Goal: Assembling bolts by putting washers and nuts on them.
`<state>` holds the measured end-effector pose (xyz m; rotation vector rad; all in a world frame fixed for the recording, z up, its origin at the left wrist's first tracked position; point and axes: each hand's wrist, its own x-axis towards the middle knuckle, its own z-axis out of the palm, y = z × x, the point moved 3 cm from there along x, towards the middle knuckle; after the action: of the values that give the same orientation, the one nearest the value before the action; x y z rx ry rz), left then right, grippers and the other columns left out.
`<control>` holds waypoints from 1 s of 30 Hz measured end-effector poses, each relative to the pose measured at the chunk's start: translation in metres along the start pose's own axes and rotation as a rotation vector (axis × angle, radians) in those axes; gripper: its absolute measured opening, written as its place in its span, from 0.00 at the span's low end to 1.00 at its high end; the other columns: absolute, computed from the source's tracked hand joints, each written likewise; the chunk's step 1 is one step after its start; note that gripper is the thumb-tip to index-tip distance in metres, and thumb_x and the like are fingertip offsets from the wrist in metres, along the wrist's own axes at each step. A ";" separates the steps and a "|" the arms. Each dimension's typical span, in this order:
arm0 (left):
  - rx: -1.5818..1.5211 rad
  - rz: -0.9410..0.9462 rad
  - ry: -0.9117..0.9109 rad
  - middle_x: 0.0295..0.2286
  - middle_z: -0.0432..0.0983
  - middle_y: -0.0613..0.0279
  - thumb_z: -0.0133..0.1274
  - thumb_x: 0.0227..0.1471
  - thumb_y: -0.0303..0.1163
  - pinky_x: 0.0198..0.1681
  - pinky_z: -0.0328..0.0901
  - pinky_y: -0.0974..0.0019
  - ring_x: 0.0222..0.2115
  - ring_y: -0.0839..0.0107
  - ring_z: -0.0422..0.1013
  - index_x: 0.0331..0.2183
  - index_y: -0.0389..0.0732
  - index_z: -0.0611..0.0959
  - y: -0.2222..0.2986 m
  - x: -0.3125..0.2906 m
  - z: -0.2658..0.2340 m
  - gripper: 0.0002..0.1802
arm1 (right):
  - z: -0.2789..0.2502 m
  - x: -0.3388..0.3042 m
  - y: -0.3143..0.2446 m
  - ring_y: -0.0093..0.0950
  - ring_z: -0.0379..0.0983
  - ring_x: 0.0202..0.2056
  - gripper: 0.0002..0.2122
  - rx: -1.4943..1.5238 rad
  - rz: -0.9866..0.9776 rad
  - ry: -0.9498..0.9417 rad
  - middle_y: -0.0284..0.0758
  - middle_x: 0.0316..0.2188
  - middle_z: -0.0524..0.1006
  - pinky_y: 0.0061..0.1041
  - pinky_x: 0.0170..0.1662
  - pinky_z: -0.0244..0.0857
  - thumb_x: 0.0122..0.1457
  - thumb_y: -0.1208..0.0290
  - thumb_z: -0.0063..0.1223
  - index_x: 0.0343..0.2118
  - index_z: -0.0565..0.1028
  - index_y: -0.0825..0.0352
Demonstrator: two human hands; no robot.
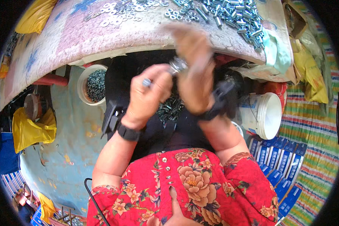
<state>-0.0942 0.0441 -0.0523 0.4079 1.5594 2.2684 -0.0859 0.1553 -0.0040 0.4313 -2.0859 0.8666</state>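
My left hand [148, 94] is closed around a metal bolt, whose rounded end [147, 81] pokes out between the fingers. At the other side of the fist shows its shiny, blurred metal end [178, 65], close against my right hand. My right hand [195, 71] is smeared by motion, with its fingers stretched out flat toward the table, the palm side beside the bolt. Below both hands, a heap of small dark metal parts [171, 109] lies in my lap on black cloth. Beyond them, washers [118, 13], nuts [180, 15] and metal sleeves [237, 19] are spread on the table.
The cloth-covered table [79, 41] curves across the front. At its left stands a white bucket of nuts [95, 86]; at right a white bucket [265, 115] lies tipped, near blue-and-white boxes [280, 158]. Yellow bags [34, 130] hang at the left. A striped sheet [309, 132] covers the right side.
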 end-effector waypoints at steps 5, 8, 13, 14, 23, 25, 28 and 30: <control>-0.346 -0.134 0.105 0.16 0.62 0.72 0.49 0.52 0.35 0.16 0.50 0.81 0.16 0.85 0.55 0.33 0.32 0.77 -0.005 0.018 -0.023 0.14 | 0.013 -0.019 -0.062 0.37 0.73 0.31 0.25 0.790 -0.106 -0.463 0.43 0.32 0.73 0.29 0.37 0.67 0.49 0.55 0.54 0.41 0.68 0.73; -0.421 -0.177 0.033 0.16 0.61 0.71 0.48 0.53 0.35 0.16 0.49 0.81 0.15 0.85 0.53 0.33 0.32 0.76 -0.002 0.011 -0.021 0.14 | -0.014 0.001 -0.013 0.22 0.73 0.28 0.09 0.484 0.486 -0.152 0.36 0.24 0.73 0.20 0.29 0.66 0.50 0.80 0.51 0.36 0.72 0.71; -0.335 -0.276 -0.101 0.15 0.60 0.73 0.46 0.54 0.35 0.15 0.47 0.81 0.14 0.85 0.52 0.31 0.34 0.77 -0.001 0.005 -0.013 0.13 | -0.014 -0.001 0.023 0.19 0.69 0.24 0.10 0.485 0.422 -0.459 0.34 0.23 0.72 0.18 0.26 0.62 0.52 0.79 0.49 0.38 0.71 0.71; -0.343 -0.273 -0.116 0.15 0.60 0.73 0.46 0.54 0.35 0.15 0.47 0.81 0.14 0.85 0.52 0.31 0.34 0.77 -0.001 0.003 -0.013 0.13 | -0.015 -0.002 0.020 0.23 0.71 0.23 0.08 0.476 0.447 -0.485 0.36 0.21 0.72 0.21 0.26 0.62 0.52 0.77 0.50 0.35 0.71 0.71; 0.299 -0.318 -0.076 0.17 0.60 0.76 0.46 0.53 0.38 0.18 0.49 0.81 0.17 0.87 0.54 0.40 0.38 0.74 -0.046 0.005 -0.030 0.16 | -0.061 0.005 0.102 0.37 0.72 0.21 0.11 -0.246 0.383 -0.159 0.43 0.19 0.73 0.28 0.24 0.63 0.49 0.64 0.55 0.24 0.73 0.69; 0.122 -0.450 -0.069 0.20 0.62 0.74 0.45 0.54 0.37 0.22 0.53 0.81 0.20 0.85 0.57 0.41 0.37 0.73 -0.051 0.003 -0.033 0.16 | -0.084 0.013 0.144 0.36 0.73 0.23 0.11 -0.531 0.332 -0.068 0.40 0.20 0.75 0.30 0.27 0.66 0.48 0.65 0.55 0.27 0.74 0.68; 0.002 -0.461 -0.073 0.21 0.65 0.73 0.44 0.54 0.35 0.25 0.56 0.80 0.22 0.83 0.61 0.42 0.36 0.73 -0.054 0.003 -0.035 0.16 | -0.079 0.023 0.177 0.31 0.75 0.26 0.09 -0.714 0.367 -0.143 0.38 0.24 0.77 0.26 0.31 0.67 0.47 0.67 0.55 0.29 0.74 0.67; -0.031 -0.435 -0.077 0.23 0.67 0.71 0.45 0.54 0.34 0.27 0.58 0.79 0.23 0.82 0.63 0.42 0.36 0.73 -0.055 0.005 -0.033 0.16 | -0.075 0.022 0.196 0.31 0.75 0.27 0.09 -0.801 0.316 -0.177 0.39 0.25 0.77 0.26 0.32 0.67 0.47 0.68 0.54 0.30 0.75 0.67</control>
<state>-0.1063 0.0365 -0.1149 0.1266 1.4105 1.9159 -0.1682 0.3464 -0.0382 -0.2656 -2.4897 0.1010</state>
